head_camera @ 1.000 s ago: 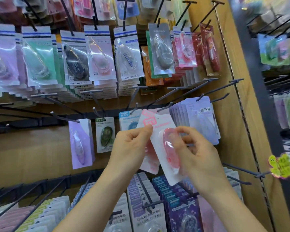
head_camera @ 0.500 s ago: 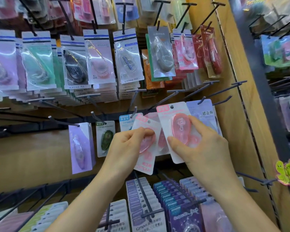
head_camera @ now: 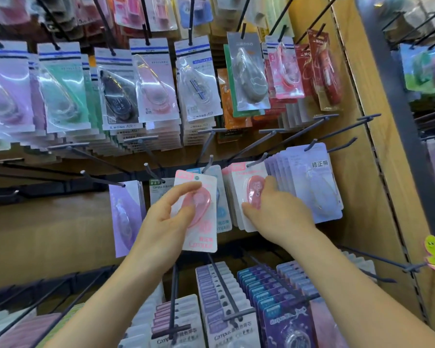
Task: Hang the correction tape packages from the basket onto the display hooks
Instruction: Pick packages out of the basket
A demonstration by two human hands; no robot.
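Correction tape package is sitting in the left hand, thumb and fingers pinching its slick blister. Right hand is pinching 1 hung package on its hook. Light, stiff card, I'm guessing; gripping card edges is looking safer.

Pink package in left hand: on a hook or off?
Off. Left hand holds pink package before the hooks; none passes through it.

Head view looks forward and down, close to the display hooks.
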